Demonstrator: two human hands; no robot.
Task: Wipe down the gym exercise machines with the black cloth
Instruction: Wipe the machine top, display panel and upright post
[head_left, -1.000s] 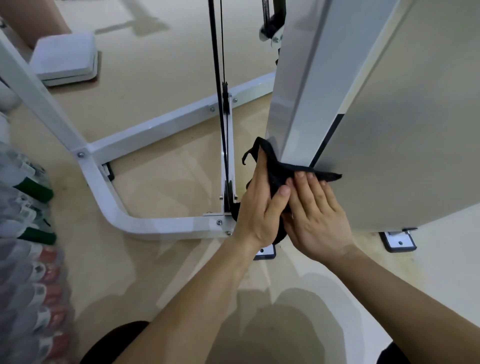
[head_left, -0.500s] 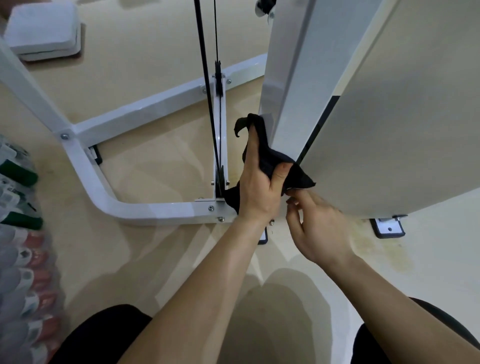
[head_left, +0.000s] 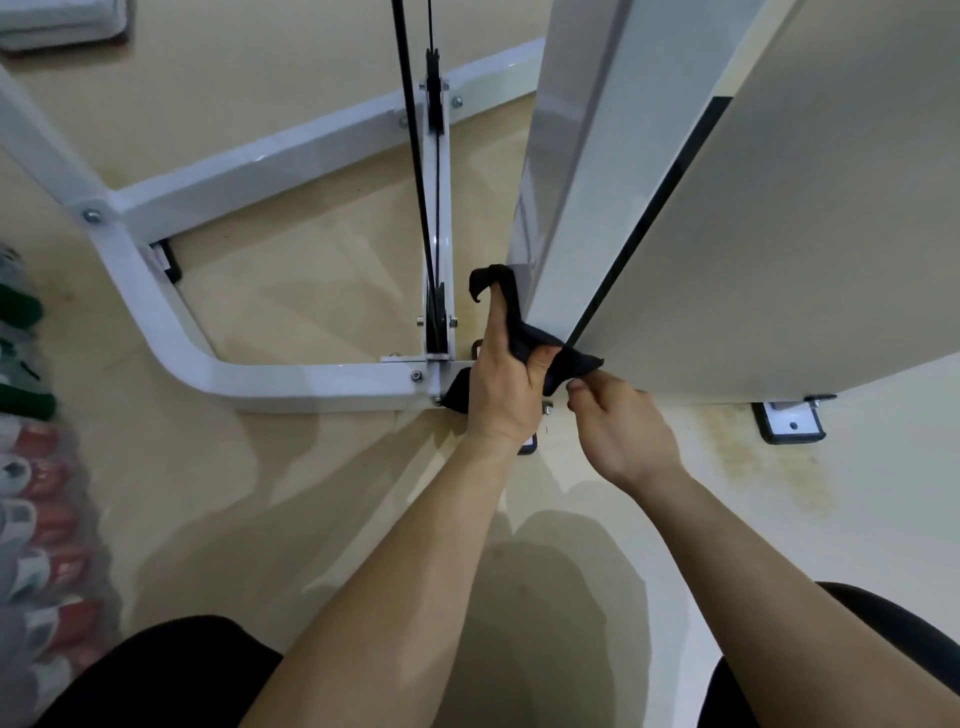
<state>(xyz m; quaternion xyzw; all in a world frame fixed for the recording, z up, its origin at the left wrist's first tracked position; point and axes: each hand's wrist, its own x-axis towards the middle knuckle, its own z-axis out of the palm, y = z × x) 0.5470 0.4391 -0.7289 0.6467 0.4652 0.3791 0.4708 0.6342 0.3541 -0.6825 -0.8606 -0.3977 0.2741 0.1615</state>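
Fingers (head_left: 498, 317) of left hand (head_left: 506, 387) wrapped round black cloth (head_left: 527, 335), thumb clamped over it, pressing it against the bottom corner of the machine's white upright column (head_left: 582, 182), just beside the white base frame (head_left: 311, 384) and black cable (head_left: 415, 182). Right hand (head_left: 623, 431): fingers curled, tips pinching the cloth's trailing corner at the lower edge of the grey side panel (head_left: 779, 234). Packed bottles (head_left: 36, 519) at left edge show red and green labels, too blurred to read.
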